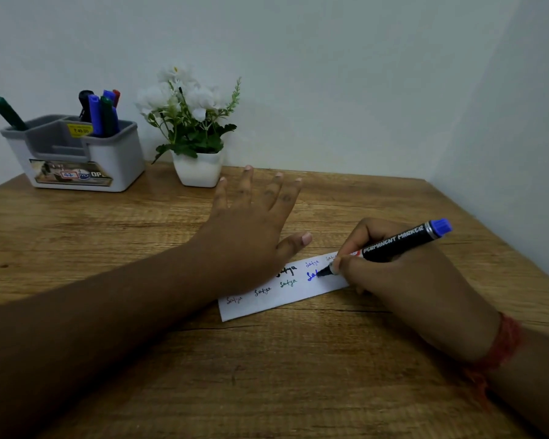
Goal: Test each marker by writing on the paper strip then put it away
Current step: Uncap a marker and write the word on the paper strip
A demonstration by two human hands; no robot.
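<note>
A white paper strip lies on the wooden table, carrying several handwritten words in red, black, green and blue ink. My right hand grips a black permanent marker with a blue end, its tip touching the strip beside fresh blue writing. My left hand lies flat with fingers spread, its heel pressing the strip's left part. A grey and white organizer at the back left holds several markers upright, with one green marker leaning in its left compartment.
A small white pot of artificial white flowers stands beside the organizer at the back. Walls close off the table at the back and right. A red thread band circles my right wrist.
</note>
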